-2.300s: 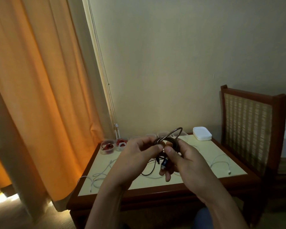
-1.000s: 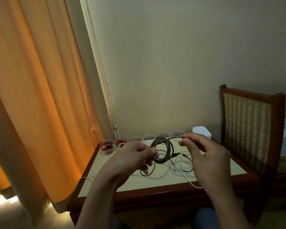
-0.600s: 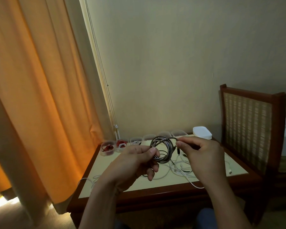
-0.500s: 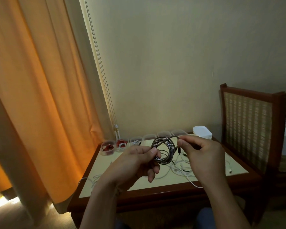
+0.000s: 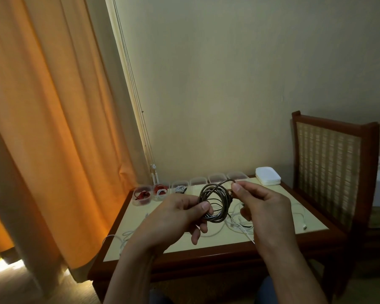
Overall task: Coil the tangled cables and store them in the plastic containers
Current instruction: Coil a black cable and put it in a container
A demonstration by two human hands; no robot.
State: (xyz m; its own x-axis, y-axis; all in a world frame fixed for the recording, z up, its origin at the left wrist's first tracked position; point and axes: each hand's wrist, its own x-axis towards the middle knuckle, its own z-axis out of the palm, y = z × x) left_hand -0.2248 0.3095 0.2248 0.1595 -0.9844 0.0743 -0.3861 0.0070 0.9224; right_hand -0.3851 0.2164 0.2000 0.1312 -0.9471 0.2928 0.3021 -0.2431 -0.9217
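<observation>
While the left grip pinches the dark grey coiled cable at eight o'clock over the cream worktop, the right grip pinches, seemingly, its loose tail at one o'clock.

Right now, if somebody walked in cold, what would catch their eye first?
First the dark cable coil held up mid-frame: the left hand grips its loops and the right hand pinches its free end at the top. Next the big orange curtain glowing on the left. Then the loose white cables on the table below, with a row of plastic containers along its far edge.
</observation>
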